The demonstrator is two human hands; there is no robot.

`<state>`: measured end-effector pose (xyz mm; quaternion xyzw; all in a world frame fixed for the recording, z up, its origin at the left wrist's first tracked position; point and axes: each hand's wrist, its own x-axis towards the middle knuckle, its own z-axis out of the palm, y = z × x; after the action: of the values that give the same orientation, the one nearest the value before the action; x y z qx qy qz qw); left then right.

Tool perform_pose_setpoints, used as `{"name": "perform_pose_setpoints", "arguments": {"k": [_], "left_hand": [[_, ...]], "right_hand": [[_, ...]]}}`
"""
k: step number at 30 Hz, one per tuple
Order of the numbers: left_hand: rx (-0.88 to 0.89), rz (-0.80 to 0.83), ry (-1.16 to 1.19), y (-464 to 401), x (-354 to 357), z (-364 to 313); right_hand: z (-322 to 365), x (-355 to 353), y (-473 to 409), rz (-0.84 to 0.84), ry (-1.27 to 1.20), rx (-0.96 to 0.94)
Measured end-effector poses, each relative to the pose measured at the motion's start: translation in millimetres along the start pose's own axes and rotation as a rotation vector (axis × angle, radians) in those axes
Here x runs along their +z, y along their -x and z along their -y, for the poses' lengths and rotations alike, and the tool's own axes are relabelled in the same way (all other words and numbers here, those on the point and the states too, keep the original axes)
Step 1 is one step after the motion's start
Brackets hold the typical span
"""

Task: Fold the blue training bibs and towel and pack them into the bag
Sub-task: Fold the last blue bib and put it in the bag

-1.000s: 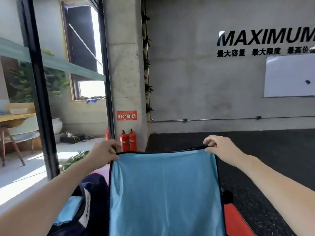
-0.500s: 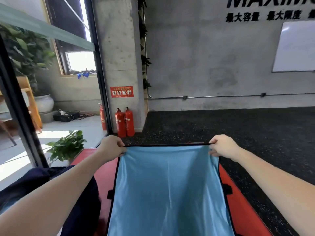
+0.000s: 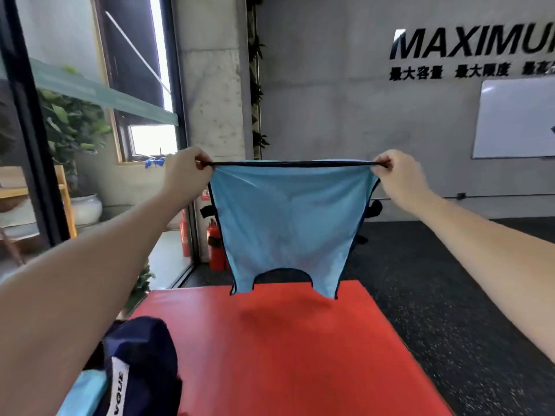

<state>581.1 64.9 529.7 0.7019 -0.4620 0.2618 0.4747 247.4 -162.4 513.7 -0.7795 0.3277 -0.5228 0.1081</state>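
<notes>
A light blue training bib (image 3: 288,217) with black trim hangs in the air, stretched flat and upside down, its neck cutout at the bottom. My left hand (image 3: 186,172) pinches its top left corner and my right hand (image 3: 399,172) pinches its top right corner, arms stretched forward. The bib's lower ends hang just above the far edge of a red mat (image 3: 285,349). A dark navy bag (image 3: 141,364) with white lettering lies at the lower left on the mat, with light blue fabric (image 3: 87,391) showing in front of it.
Red fire extinguishers (image 3: 214,247) stand by a concrete pillar (image 3: 210,85) behind the bib. Glass panels with a black frame run along the left, a potted plant (image 3: 69,130) behind them. Dark speckled floor (image 3: 450,295) lies to the right of the mat, and a whiteboard (image 3: 516,118) hangs on the wall.
Both hands have lifted the bib up and away from me, so it now hangs free above the mat. The view has tilted up again.
</notes>
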Motion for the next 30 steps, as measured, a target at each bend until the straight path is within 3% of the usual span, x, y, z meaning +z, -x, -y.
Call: {"name": "perform_pose_setpoints", "arguments": {"k": [5, 14, 18, 22, 30], "left_hand": [[-0.076, 0.080, 0.071, 54.3, -35.7, 4.5], [-0.242, 0.424, -0.049, 303.4, -31.3, 58.1], [-0.288, 0.479, -0.057, 376.6, -42.3, 62.8], [-0.327, 0.487, 0.028, 410.0, -60.8, 50.4], [-0.370, 0.415, 0.186, 398.6, -56.0, 27.7]], "right_hand": [[14.0, -21.9, 55.7, 0.087, 0.000, -0.012], [-43.8, -8.7, 278.8, 0.466, 0.087, 0.133], [-55.5, -19.4, 345.6, 0.551, 0.101, 0.185], [-60.2, -42.4, 373.8, 0.612, 0.090, 0.249], [-64.8, -51.2, 352.6, 0.543, -0.024, 0.340]]}}
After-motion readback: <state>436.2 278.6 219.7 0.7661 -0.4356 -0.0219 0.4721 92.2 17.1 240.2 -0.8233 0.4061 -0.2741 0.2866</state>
